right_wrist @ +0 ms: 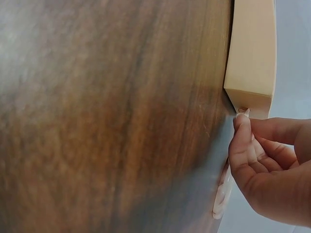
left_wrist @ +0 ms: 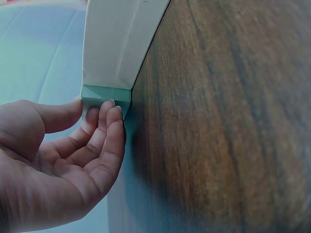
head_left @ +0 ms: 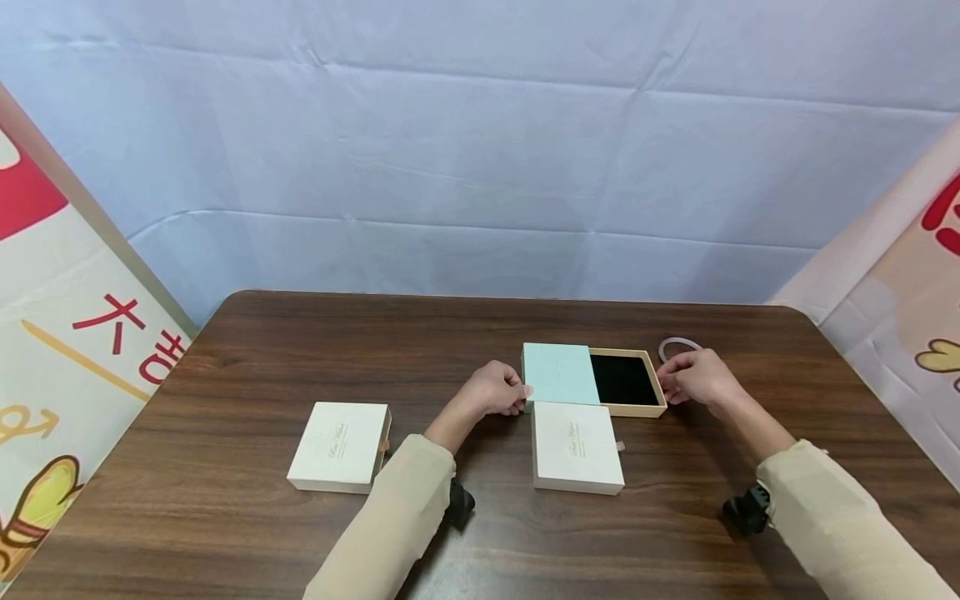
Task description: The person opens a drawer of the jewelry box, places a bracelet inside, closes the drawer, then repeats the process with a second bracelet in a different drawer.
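A mint-green drawer box [head_left: 558, 372] lies on the table, its cream tray [head_left: 637, 411] with a black lining slid partway out to the right. My left hand [head_left: 495, 387] holds the box's left end; in the left wrist view the thumb presses one edge and the curled fingers touch the end face. At the tray's right end, my right hand [head_left: 697, 377] pinches a small pull tab [right_wrist: 244, 112] between thumb and forefinger. Just behind that hand lies a pale bangle [head_left: 678, 341], partly hidden by it. No object shows on the visible black lining.
A white box [head_left: 576, 447] with gold lettering and a tab sits against the green box's near side. Another white box [head_left: 339, 444] stands farther left, near my left sleeve. The wooden table [head_left: 247, 358] ends at a pale blue cloth backdrop [head_left: 450, 167].
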A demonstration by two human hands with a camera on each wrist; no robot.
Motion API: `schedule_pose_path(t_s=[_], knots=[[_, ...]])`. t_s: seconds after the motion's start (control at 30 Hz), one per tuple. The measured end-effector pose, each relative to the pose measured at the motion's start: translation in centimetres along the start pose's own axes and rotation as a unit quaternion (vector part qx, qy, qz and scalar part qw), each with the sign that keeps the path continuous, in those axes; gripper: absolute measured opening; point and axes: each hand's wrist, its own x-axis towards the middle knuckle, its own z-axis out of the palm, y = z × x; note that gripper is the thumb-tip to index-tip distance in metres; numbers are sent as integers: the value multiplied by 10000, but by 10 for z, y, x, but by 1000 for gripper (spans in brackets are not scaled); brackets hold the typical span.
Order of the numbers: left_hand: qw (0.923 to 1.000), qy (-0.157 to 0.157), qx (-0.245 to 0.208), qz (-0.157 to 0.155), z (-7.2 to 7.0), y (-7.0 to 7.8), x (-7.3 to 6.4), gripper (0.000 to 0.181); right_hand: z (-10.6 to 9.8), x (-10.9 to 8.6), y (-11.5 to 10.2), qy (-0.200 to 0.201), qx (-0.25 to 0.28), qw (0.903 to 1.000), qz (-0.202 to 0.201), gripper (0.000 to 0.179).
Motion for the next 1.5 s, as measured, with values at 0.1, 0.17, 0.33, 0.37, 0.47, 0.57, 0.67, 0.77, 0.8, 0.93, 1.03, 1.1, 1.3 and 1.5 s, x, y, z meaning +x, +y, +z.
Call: schedule_pose_path(t_s=[0.1, 0.17, 0.33, 0.37, 0.47, 0.57, 0.67, 0.77, 0.8, 0.93, 1.03, 1.1, 1.3, 1.5], knots=[[10000, -10, -8, -3, 0, 0, 0, 22, 0, 0, 0, 21, 2, 10000, 31, 15], [10000, -13, -8, -7, 0, 0, -1, 22, 0, 0, 1, 34, 14, 10000, 56, 15], [10000, -13, 8, -15, 1, -1, 0, 22, 0, 1, 3, 50, 33, 9999, 127, 15], [10000, -10, 26, -14, 1, -1, 0, 22, 0, 1, 4, 53, 42, 9999, 140, 15], [10000, -17, 60, -26, 0, -1, 1, 22, -1, 1, 5, 47, 82, 9998, 178, 16], [9999, -25, 104, -35, -1, -1, 2, 23, -1, 2, 5, 30, 109, 9998, 183, 16], [9999, -23, 97, -21, -1, -1, 1, 22, -1, 2, 4, 14, 88, 9998, 162, 16], [10000, -24, 84, -6, -2, -1, 1, 23, -1, 1, 3, 1, 59, 9999, 134, 17], [10000, -26, 77, -4, -2, -1, 1, 23, -1, 1, 3, -8, 56, 9999, 124, 17], [10000, -51, 54, -7, -3, 0, 1, 23, -2, 1, 1, -75, 48, 9999, 109, 18], [10000, -61, 53, -2, -3, 0, 1, 23, -4, 0, -1, -120, 33, 9999, 103, 18], [10000, -60, 53, 9, -3, -1, 1, 23, -7, 0, -3, -134, 82, 9998, 110, 19], [10000, -58, 63, 43, -3, -1, 1, 25, -20, -3, -9, -95, 271, 9996, 43, 21], [9999, -76, 57, 57, -3, -1, 1, 24, -36, -6, -9, 114, 133, 9998, -21, 23]])
